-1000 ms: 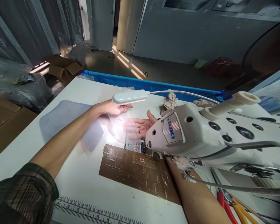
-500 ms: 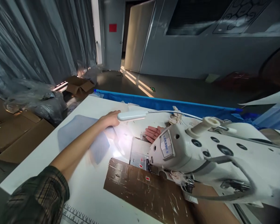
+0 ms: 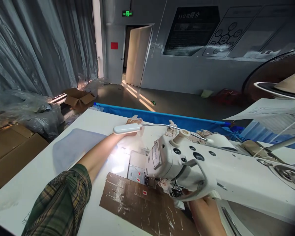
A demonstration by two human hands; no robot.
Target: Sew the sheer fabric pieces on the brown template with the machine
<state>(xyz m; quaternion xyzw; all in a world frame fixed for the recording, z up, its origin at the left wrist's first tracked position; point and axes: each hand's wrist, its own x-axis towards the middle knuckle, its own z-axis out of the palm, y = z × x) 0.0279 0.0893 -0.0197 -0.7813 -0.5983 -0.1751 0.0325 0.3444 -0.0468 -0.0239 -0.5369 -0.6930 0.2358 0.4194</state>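
My left hand (image 3: 132, 121) reaches across the white table (image 3: 93, 226) to its far side, partly behind the white stick lamp (image 3: 127, 128). A crumpled piece of pale sheer cloth (image 3: 139, 120) is gripped at its fingers. Under the left forearm lies a flat blue-grey sheer fabric piece (image 3: 75, 147). To the right stands the white sewing machine (image 3: 186, 164), its head over a metal plate (image 3: 135, 170) with red arrow marks. My right hand (image 3: 206, 201) is beneath the machine arm; only the wrist area and forearm show, and its fingers are hidden.
Brown taped cardboard (image 3: 137, 203) lies before the machine. A blue cloth trough (image 3: 157, 115) runs along the far table edge. Cloth scraps (image 3: 171, 129) lie behind the machine. Cardboard boxes (image 3: 14, 147) and plastic bags (image 3: 39, 111) stand left. A paper sheet (image 3: 272, 109) juts in at right.
My left hand has moved farther across the table and now grips the pale cloth. My right hand, earlier showing spread fingers behind the machine head, has drawn back beneath its arm. The view has shifted.
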